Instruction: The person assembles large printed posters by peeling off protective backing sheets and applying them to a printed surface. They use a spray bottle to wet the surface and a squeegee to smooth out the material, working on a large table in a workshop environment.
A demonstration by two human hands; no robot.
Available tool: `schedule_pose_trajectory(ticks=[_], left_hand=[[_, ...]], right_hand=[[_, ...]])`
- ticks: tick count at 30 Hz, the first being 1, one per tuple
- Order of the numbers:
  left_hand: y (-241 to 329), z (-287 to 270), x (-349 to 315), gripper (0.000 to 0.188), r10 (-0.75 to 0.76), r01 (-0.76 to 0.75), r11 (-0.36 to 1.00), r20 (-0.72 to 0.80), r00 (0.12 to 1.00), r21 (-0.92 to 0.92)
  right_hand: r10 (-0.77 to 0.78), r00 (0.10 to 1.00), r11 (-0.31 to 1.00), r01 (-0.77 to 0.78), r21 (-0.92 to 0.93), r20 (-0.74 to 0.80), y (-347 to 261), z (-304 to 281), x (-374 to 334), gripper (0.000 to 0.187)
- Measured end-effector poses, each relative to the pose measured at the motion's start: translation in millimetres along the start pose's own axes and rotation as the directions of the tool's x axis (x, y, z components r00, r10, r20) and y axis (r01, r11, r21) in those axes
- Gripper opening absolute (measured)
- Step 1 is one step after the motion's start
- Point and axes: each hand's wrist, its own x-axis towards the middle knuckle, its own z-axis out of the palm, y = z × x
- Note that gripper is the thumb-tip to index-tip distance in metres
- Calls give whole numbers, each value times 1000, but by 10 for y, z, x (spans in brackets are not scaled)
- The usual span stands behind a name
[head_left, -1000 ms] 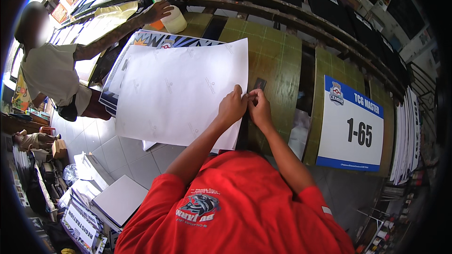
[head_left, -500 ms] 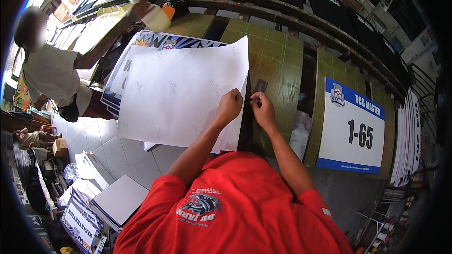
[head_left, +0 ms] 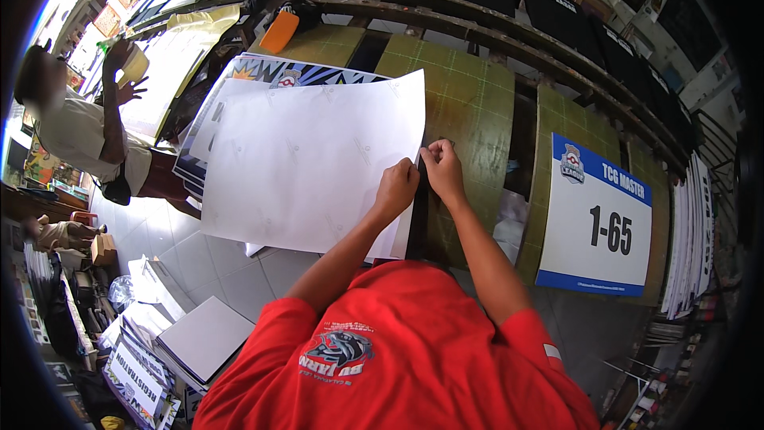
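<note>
A large white sheet lies face up over a stack of printed boards, its upper right corner lifted a little. My left hand is closed at the sheet's right edge, fingers curled in. Just right of it, my right hand is pinched at the same edge, thumb and fingertips together. Both hands appear to grip the sheet, though the fingertips partly hide the hold. The hands are close together but apart. Right of them lies a white sign with blue bands.
Green gridded boards rest on a dark slatted frame. An orange object sits at the far edge. Several white panels stand at the right. A co-worker at the left holds a yellowish roll. Boards lie lower left.
My right hand has moved up and left to the sheet's edge. My left hand has shifted slightly right and down. The co-worker has drawn the roll away to the left.
</note>
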Motion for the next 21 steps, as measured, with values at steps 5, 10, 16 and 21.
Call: schedule_pose_trajectory(ticks=[5, 10, 16, 21], left_hand=[[20, -85, 1, 27, -22, 21, 1000, 32, 999, 15], [35, -88, -5, 27, -50, 51, 999, 46, 998, -10], [-49, -131, 34, 20, -99, 95, 991, 35, 994, 95], [222, -212, 229, 28, -166, 159, 975, 34, 986, 154]], right_hand=[[128, 992, 991, -128, -47, -11, -119, 75, 157, 22], [14, 998, 1000, -16, -27, -57, 97, 171, 325, 20], [11, 1000, 1000, -10, 25, -28, 75, 196, 335, 15], [-86, 996, 995, 84, -51, -32, -52, 247, 323, 16]])
